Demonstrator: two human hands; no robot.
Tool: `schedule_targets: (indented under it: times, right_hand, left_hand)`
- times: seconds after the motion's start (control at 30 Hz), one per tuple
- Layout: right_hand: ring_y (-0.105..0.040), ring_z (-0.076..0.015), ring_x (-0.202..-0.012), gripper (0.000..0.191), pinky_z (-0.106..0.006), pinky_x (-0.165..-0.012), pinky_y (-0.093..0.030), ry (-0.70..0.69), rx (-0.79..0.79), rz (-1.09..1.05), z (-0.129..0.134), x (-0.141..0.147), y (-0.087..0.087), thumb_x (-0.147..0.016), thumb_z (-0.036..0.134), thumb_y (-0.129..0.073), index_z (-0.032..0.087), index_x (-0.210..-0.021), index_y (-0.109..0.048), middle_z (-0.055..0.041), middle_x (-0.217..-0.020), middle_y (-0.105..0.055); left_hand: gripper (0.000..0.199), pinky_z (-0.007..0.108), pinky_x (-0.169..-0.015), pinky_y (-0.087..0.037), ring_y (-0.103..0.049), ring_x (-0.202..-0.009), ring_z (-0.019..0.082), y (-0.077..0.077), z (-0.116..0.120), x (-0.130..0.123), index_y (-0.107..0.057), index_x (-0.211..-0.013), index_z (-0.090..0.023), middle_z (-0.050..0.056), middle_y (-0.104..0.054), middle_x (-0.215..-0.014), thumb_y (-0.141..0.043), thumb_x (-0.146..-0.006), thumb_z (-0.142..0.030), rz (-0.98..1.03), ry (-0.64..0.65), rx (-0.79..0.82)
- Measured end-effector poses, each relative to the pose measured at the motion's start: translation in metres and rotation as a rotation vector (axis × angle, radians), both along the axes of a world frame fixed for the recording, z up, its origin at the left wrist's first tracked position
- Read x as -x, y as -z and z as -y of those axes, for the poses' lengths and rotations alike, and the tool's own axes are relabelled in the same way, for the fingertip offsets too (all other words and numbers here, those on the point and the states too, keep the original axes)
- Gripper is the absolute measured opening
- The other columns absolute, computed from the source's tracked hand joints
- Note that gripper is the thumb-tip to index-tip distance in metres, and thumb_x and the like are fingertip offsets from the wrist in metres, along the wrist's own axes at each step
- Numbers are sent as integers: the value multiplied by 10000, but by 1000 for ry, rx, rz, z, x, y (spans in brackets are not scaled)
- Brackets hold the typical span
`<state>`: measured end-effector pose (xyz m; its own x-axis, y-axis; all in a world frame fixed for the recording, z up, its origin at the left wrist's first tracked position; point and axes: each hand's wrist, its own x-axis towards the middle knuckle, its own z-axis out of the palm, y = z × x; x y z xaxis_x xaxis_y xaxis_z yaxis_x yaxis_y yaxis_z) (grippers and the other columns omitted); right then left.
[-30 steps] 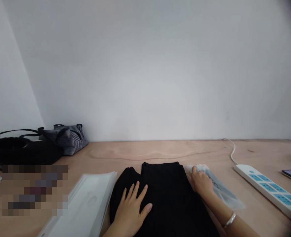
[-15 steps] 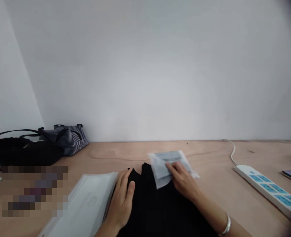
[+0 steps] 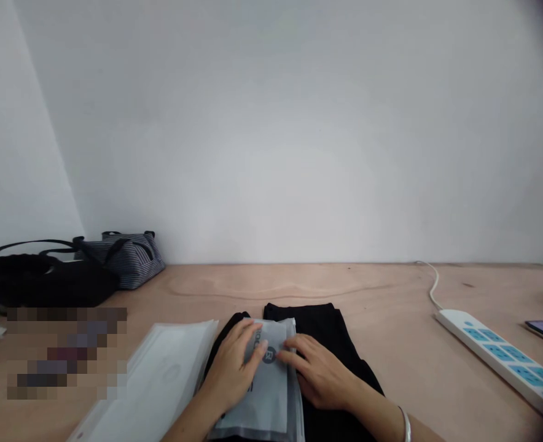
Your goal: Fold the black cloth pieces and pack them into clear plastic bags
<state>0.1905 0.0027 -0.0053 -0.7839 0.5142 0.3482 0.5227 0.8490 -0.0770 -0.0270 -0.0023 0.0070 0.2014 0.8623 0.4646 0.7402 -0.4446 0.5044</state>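
Plywood tabletop (image 3: pixel 391 319) bearing, at 6 o'clock, a grey printed plastic packet (image 3: pixel 271 393) on a folded black garment (image 3: pixel 320 325), left hand (image 3: pixel 232 362) and right hand (image 3: pixel 320 371) open, unclenched, pressing evenly flat from both sides, white plastic sleeves (image 3: pixel 161 380) at 8 o'clock.

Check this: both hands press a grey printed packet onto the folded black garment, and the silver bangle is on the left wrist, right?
No: the head view shows the silver bangle on the wrist of the right hand, not the left. The rest stands.
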Motion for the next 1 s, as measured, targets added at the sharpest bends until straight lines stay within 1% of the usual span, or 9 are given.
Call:
schedule_targets:
  times: [0.1, 0.2, 0.33, 0.47, 0.63, 0.73, 0.8, 0.87, 1.0]
  right_hand:
    - [-303, -234, -1219, 576, -446, -1027, -178, 203, 63, 36, -1, -12, 1, -759, 202, -468, 199, -1316, -318, -102, -1303, -394]
    - [-215, -278, -1277, 507, -536, -1011, -129, 436, 155, 96, -2, -24, 8, -863, 430, -353, 255, -1337, -308, -97, -1380, -322]
    - [-161, -306, -1292, 574, -590, -983, -109, 602, 264, 151, 0, -37, 23, -858, 591, -202, 302, -1351, -260, -91, -1417, -237]
    - [-175, -317, -1286, 584, -625, -957, -121, 636, 250, 144, 4, -40, 30, -854, 608, -184, 310, -1355, -230, -91, -1415, -229]
    - [-214, -310, -1277, 557, -614, -961, -143, 634, 192, 112, 5, -38, 34, -863, 580, -238, 300, -1343, -278, -96, -1401, -273]
    - [-266, -305, -1258, 505, -596, -972, -153, 635, 144, 53, 4, -37, 31, -880, 514, -287, 247, -1297, -387, -115, -1351, -371]
    - [-358, -288, -1207, 424, -544, -979, -210, 625, 129, -52, 2, -32, 23, -891, 419, -326, 189, -1208, -491, -136, -1255, -476]
    - [-474, -257, -1095, 319, -461, -942, -313, 600, 218, -209, -4, -24, 12, -881, 325, -367, 159, -1064, -570, -137, -1116, -558]
    - [-619, -183, -732, 173, -313, -677, -478, 592, 706, -469, -31, 5, 2, -849, 280, -433, 159, -813, -551, -72, -817, -615]
  left_hand:
    - [411, 426, -1017, -282, -361, -1222, 231, -6, -4, -15, -494, -1206, -242, 63, -446, -1309, -403, -853, -432, -203, 158, 79]
    - [507, 507, -1031, -176, -219, -1291, 266, -5, -7, -26, -366, -1300, -303, 47, -314, -1399, -399, -838, -510, -374, 261, 168]
    - [557, 555, -1019, -117, -128, -1307, 297, 8, -2, -30, -263, -1337, -342, 34, -207, -1434, -296, -840, -592, -459, 206, 235]
    - [551, 552, -1017, -119, -124, -1309, 291, 21, 8, -28, -197, -1350, -355, 32, -185, -1438, -226, -854, -594, -435, 80, 209]
    - [576, 539, -1019, -135, -149, -1306, 288, 24, 9, -28, -202, -1353, -335, 36, -198, -1433, -238, -845, -603, -426, 37, 205]
    - [602, 521, -1030, -134, -144, -1308, 279, 21, 9, -29, -192, -1363, -289, 39, -185, -1435, -224, -848, -599, -433, 34, 217]
    - [621, 514, -1034, -133, -141, -1309, 276, 20, 10, -30, -189, -1367, -260, 44, -182, -1435, -214, -849, -600, -439, 37, 229]
    - [631, 512, -1036, -132, -141, -1310, 274, 19, 11, -30, -190, -1367, -250, 43, -177, -1436, -209, -847, -606, -442, 43, 236]
    - [580, 550, -1030, -98, -136, -1312, 271, 22, 10, -29, -176, -1365, -278, 20, -161, -1440, -177, -869, -577, -429, 46, 218]
